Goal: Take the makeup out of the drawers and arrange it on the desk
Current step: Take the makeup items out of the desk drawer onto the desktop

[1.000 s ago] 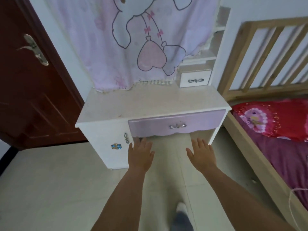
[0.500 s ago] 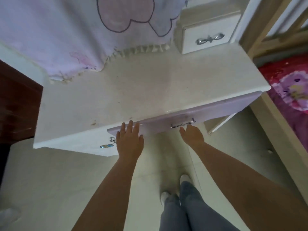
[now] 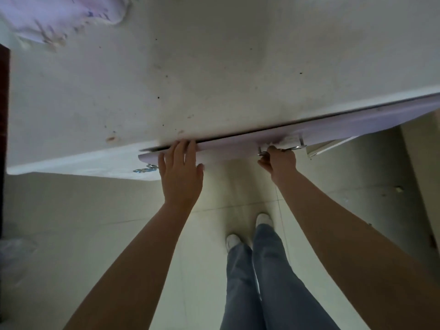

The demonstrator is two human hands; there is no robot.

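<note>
You had a pale tiled floor (image 3: 100,234) under you, with white shoes (image 3: 263,219) and grey-blue trousers (image 3: 269,282) showing below. A pink fringed cloth (image 3: 50,15) hung at the upper left, and a dark door (image 3: 3,115) edged the left side.

Desk top (image 3: 214,67): creamy white w/ small dark specks, one brownish spot near front edge. Drawer front (image 3: 333,129): pale purple, plain. Drawer handle (image 3: 297,146): shiny silver. Cloth (image 3: 47,17) at top left: light pink-purple w/ darker marks. Floor (image 3: 71,222): pale cream tiles. Trousers (image 3: 262,282): grey-blue. Shoes (image 3: 263,219): white.
</note>
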